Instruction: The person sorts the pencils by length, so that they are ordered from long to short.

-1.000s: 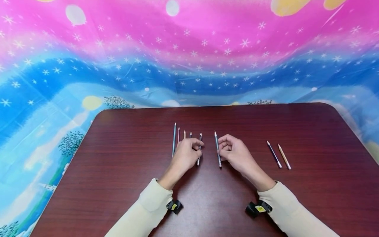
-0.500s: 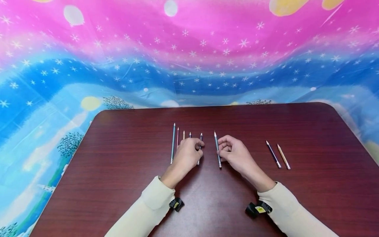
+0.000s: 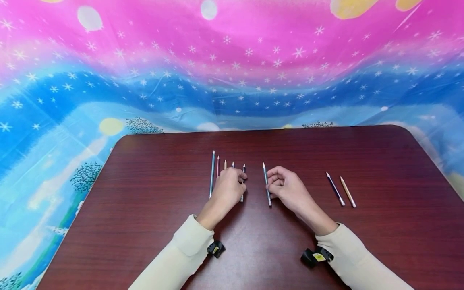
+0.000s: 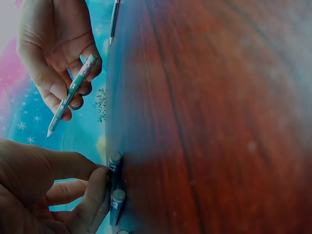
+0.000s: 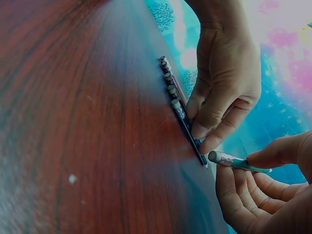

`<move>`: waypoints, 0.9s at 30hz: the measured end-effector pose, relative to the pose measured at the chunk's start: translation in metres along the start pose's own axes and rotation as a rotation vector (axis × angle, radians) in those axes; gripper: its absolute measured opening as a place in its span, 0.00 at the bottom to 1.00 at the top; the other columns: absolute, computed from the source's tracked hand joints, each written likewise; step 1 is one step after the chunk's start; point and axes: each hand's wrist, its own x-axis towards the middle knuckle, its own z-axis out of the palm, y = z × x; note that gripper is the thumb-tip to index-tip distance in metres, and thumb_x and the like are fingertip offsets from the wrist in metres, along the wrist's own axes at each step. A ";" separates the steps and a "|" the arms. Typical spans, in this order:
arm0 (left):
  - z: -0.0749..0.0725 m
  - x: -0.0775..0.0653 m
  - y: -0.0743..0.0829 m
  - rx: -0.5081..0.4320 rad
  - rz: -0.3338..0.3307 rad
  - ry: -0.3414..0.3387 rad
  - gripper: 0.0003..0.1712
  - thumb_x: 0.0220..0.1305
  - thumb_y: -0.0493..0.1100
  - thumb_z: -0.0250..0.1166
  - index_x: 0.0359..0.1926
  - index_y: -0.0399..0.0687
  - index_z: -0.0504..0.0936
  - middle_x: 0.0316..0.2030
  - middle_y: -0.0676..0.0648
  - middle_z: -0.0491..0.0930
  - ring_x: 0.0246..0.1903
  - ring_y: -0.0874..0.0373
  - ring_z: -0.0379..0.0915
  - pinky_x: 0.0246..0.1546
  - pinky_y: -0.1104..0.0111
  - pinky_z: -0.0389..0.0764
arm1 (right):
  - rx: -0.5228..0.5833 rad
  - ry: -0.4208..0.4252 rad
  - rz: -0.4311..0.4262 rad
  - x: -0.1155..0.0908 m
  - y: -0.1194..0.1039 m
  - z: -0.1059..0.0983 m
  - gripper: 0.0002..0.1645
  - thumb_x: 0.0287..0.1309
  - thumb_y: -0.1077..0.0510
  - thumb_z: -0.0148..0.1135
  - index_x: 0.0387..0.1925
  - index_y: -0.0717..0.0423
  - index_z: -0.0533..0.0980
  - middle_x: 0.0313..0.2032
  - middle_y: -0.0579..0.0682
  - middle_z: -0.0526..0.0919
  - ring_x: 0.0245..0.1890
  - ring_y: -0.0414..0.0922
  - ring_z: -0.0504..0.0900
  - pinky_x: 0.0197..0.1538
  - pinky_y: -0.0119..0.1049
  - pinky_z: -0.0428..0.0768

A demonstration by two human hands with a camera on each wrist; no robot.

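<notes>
In the head view, my left hand (image 3: 226, 185) pinches a dark pencil (image 3: 242, 198) between thumb and forefinger, low at the tabletop. It is the rightmost of a row of pencils, all with tips pointing away. The others are a long blue pencil (image 3: 212, 173), a pink one (image 3: 218, 163) and two whose lower parts my left hand hides. Across a small gap, my right hand (image 3: 288, 187) holds a teal pencil (image 3: 265, 169) between thumb and fingers. The left wrist view shows this teal pencil (image 4: 73, 90) raised off the table, its white eraser end uppermost there.
A dark purple pencil (image 3: 335, 189) and a yellow pencil (image 3: 348, 192) lie side by side to the right. The brown wooden table (image 3: 152, 225) ends at a snowflake-printed cloth (image 3: 232, 72). Black wrist cameras sit at both cuffs.
My left hand has shifted slightly left with the dark pencil, bringing it closer to the row. The right hand and teal pencil stay almost still.
</notes>
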 end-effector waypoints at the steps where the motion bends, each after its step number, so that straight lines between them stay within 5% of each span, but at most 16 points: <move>1: 0.000 0.000 -0.001 0.000 -0.003 -0.001 0.12 0.59 0.29 0.67 0.43 0.41 0.90 0.36 0.45 0.90 0.40 0.53 0.87 0.45 0.56 0.85 | -0.001 -0.001 0.000 0.000 0.000 0.000 0.17 0.62 0.73 0.59 0.53 0.71 0.73 0.39 0.55 0.80 0.33 0.41 0.79 0.35 0.36 0.86; 27: -0.002 0.002 -0.004 0.025 -0.039 0.019 0.12 0.59 0.30 0.67 0.43 0.42 0.90 0.36 0.46 0.89 0.41 0.52 0.86 0.46 0.57 0.85 | 0.030 -0.008 0.015 0.003 0.003 0.003 0.16 0.62 0.74 0.59 0.52 0.72 0.73 0.38 0.58 0.80 0.32 0.39 0.79 0.35 0.35 0.86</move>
